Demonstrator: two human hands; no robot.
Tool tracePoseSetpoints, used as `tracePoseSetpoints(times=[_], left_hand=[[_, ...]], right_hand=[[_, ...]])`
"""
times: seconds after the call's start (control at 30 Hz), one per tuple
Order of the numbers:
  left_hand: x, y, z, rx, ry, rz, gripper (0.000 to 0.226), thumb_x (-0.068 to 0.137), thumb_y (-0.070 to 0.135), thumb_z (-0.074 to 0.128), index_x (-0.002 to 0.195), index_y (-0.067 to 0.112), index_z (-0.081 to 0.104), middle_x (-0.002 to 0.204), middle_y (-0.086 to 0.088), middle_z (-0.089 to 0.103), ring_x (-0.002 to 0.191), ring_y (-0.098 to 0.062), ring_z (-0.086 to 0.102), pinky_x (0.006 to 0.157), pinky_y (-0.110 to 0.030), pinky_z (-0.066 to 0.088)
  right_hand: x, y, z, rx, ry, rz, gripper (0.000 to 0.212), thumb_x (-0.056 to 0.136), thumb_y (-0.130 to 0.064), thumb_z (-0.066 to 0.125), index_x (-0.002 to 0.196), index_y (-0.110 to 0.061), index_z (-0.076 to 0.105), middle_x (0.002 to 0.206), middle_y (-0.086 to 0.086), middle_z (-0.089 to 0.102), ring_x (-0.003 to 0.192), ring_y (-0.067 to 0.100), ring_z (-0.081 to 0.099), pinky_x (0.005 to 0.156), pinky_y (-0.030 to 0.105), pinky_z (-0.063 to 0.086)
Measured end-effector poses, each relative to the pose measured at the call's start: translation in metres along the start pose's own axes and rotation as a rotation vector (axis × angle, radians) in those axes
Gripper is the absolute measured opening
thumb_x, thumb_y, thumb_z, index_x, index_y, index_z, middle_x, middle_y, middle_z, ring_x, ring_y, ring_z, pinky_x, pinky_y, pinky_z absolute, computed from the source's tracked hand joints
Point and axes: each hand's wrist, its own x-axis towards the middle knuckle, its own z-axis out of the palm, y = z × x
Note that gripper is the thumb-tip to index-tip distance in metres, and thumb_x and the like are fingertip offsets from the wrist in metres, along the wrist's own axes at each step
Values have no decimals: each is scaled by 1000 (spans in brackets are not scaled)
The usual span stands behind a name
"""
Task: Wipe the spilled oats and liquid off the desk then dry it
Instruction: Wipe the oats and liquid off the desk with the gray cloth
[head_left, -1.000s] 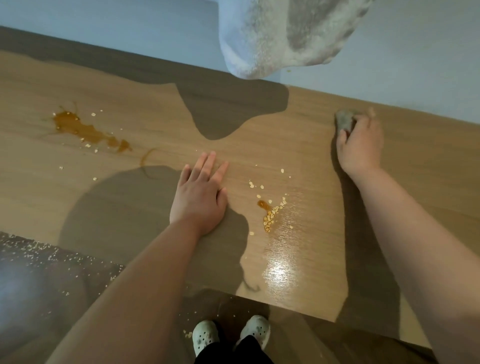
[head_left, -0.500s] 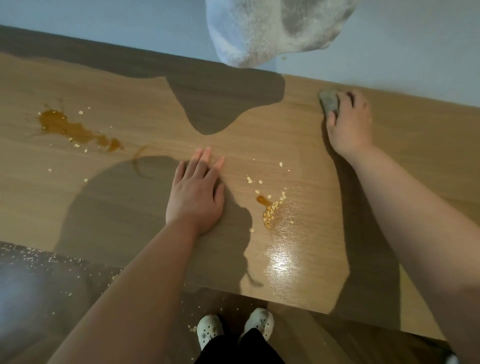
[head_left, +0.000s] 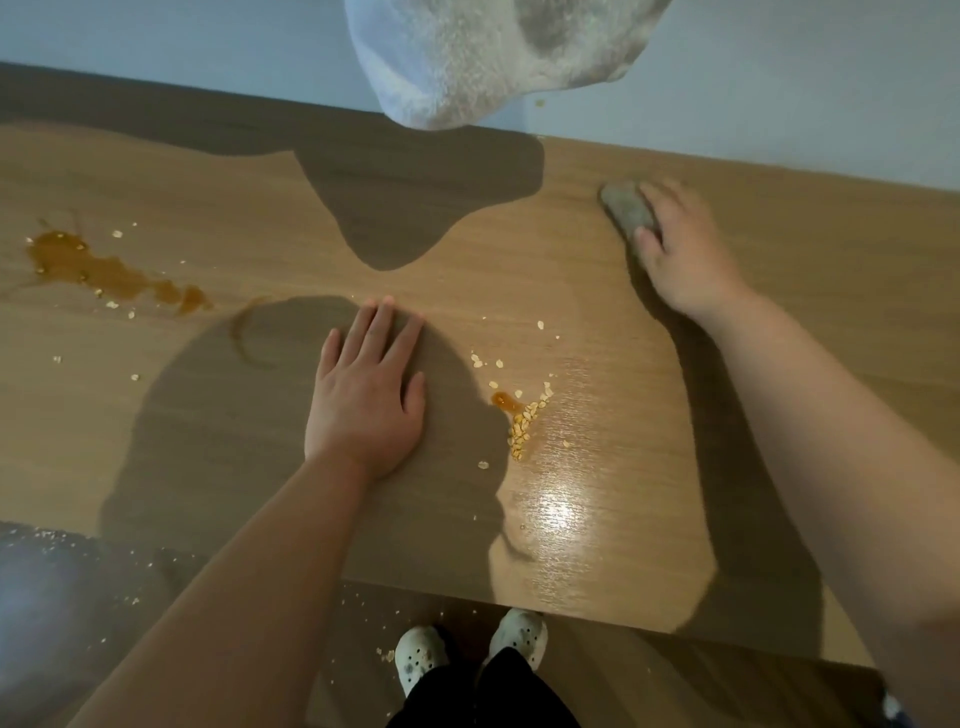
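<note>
The wooden desk (head_left: 260, 426) carries a brown liquid spill (head_left: 104, 267) at the far left with loose oats around it. A smaller drop of liquid with a heap of oats (head_left: 522, 426) lies in the middle. My left hand (head_left: 366, 395) rests flat on the desk, just left of that heap. My right hand (head_left: 675, 249) holds a grey wet cloth (head_left: 626, 205) on the desk at the back right, fingers curled over it. A faint ring-shaped smear (head_left: 244, 332) shows between the two spills.
A white towel (head_left: 483, 57) hangs into view from the top, above the desk's back edge by the pale wall. Oats are scattered on the dark floor (head_left: 104, 571) below the front edge. My two shoes (head_left: 467, 649) stand at the desk's front.
My right hand has slid the grey cloth a little nearer along the back right of the desk. My left hand has stayed flat in place.
</note>
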Motion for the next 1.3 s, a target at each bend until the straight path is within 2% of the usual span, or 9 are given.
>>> tracePoseSetpoints(times=[0.13, 0.3, 0.37, 0.57, 0.8, 0.87, 0.97, 1.2, 1.3], left_hand=[[0, 1, -1, 5, 0, -1, 68, 90, 45, 19, 154, 26, 23, 164, 0, 10, 151, -14, 0, 121, -35, -2], [-1, 1, -1, 8, 1, -2, 67, 90, 46, 20, 154, 27, 23, 164, 0, 11, 150, -12, -2, 121, -35, -2], [-1, 1, -1, 1, 5, -3, 66, 91, 44, 22, 154, 26, 25, 163, 0, 12, 150, -12, 0, 121, -36, -1], [-1, 1, -1, -13, 2, -7, 64, 92, 42, 26, 154, 26, 26, 163, -1, 13, 151, -14, 2, 122, -38, 1], [-1, 1, 0, -8, 8, -7, 64, 92, 43, 24, 153, 25, 28, 163, -1, 14, 151, -17, 5, 122, -39, 2], [-1, 1, 0, -13, 12, -5, 65, 91, 44, 23, 152, 25, 29, 163, -2, 15, 151, -17, 6, 122, -39, 3], [-2, 1, 0, -8, 9, -5, 64, 92, 43, 24, 153, 25, 29, 163, -2, 14, 151, -17, 5, 122, -39, 2], [-2, 1, -1, -13, 5, 0, 63, 92, 42, 26, 153, 25, 28, 163, -2, 14, 151, -17, 4, 122, -40, 3], [-2, 1, -1, -4, 0, 2, 63, 92, 41, 25, 153, 25, 27, 163, -2, 13, 151, -17, 3, 122, -40, 2]], right_hand=[[63, -37, 18, -41, 48, 264, 51, 100, -25, 40, 148, -8, 33, 156, 14, 28, 143, 36, 24, 118, 45, 21], [24, -59, 22, -73, -172, -317, 52, 102, -26, 38, 152, -16, 30, 158, 8, 29, 145, 32, 23, 121, 47, 17], [15, -35, 8, -69, -234, -411, 52, 102, -24, 40, 152, -15, 31, 158, 8, 28, 146, 28, 23, 121, 45, 15], [36, -30, 14, -25, -47, -7, 52, 99, -25, 41, 150, -18, 35, 156, 11, 31, 143, 36, 25, 119, 46, 18], [-4, -30, -4, -251, -302, -563, 53, 98, -41, 30, 151, -32, 29, 155, 5, 34, 140, 34, 30, 116, 52, 17], [8, -8, -13, -307, -251, -413, 58, 94, -47, 31, 149, -29, 33, 151, 8, 38, 137, 35, 33, 116, 53, 16], [12, -15, -7, -95, -130, -96, 55, 96, -37, 40, 148, -20, 37, 151, 12, 37, 139, 36, 29, 118, 50, 19], [-42, -35, -1, -78, -302, -483, 56, 99, -25, 47, 152, -21, 30, 158, 2, 28, 147, 25, 18, 121, 42, 7], [-33, -22, -3, -37, -214, -285, 54, 99, -20, 49, 151, -20, 32, 158, 5, 30, 147, 28, 20, 122, 43, 7]])
